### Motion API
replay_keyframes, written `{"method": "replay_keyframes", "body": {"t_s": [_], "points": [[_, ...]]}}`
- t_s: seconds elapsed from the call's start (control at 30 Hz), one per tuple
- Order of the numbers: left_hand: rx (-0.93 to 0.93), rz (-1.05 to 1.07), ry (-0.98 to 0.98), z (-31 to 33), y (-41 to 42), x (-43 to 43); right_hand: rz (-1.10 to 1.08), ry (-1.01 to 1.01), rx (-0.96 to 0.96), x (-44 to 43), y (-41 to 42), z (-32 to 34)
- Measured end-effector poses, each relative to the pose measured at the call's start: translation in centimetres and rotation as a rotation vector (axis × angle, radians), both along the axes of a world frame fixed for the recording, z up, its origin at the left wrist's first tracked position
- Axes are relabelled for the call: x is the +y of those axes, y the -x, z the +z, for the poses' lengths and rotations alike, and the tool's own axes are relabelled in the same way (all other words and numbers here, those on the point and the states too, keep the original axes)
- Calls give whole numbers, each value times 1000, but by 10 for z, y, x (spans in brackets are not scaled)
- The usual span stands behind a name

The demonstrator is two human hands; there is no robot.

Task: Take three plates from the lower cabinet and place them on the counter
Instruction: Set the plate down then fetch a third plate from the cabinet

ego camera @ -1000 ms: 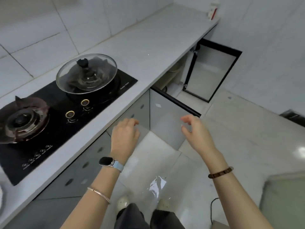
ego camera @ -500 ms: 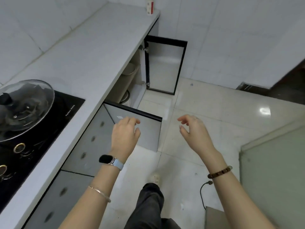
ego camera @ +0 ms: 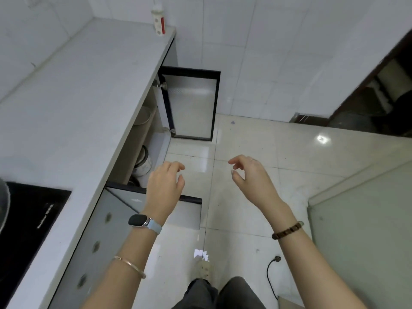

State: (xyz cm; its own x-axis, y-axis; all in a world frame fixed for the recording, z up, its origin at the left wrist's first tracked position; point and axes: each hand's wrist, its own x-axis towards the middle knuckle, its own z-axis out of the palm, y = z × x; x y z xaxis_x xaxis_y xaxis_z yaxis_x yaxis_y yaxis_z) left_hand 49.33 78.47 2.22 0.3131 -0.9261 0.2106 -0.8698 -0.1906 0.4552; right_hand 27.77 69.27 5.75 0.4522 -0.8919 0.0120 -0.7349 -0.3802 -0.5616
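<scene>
No plates in sight for us, none on the desk and none in either hand. The lower cabinet stands open under the desk's far end, between two dark-framed doors. The far door is swung right out over the floor, and the near door is just below our left hand. Inside we make out only a white pot and, farther in, a pale tub. The desk's edge hides the rest, so we cannot tell whether the plates sit in there. The left hand hovers in front of the opening, fingers loosely curled, gripping nothing. The right hand hangs to its right over the floor tiles, equally loose and empty, well apart from the cabinet. On the desk's far corner stands a small bottle, and the black hob lies at near left. By our reckoning nothing is done: all three plates are to be found, lifted out and set on the desk.
</scene>
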Motion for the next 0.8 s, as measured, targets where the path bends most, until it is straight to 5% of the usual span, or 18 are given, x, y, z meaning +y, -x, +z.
{"method": "replay_keyframes", "body": {"t_s": [0.37,0.8], "points": [[-9,-19,-25,-14,-9,-72,30,-75,-47,-94,-6,-3],[2,252,-68,-26,28,-199,235,-90,-70,-276,13,-9]]}}
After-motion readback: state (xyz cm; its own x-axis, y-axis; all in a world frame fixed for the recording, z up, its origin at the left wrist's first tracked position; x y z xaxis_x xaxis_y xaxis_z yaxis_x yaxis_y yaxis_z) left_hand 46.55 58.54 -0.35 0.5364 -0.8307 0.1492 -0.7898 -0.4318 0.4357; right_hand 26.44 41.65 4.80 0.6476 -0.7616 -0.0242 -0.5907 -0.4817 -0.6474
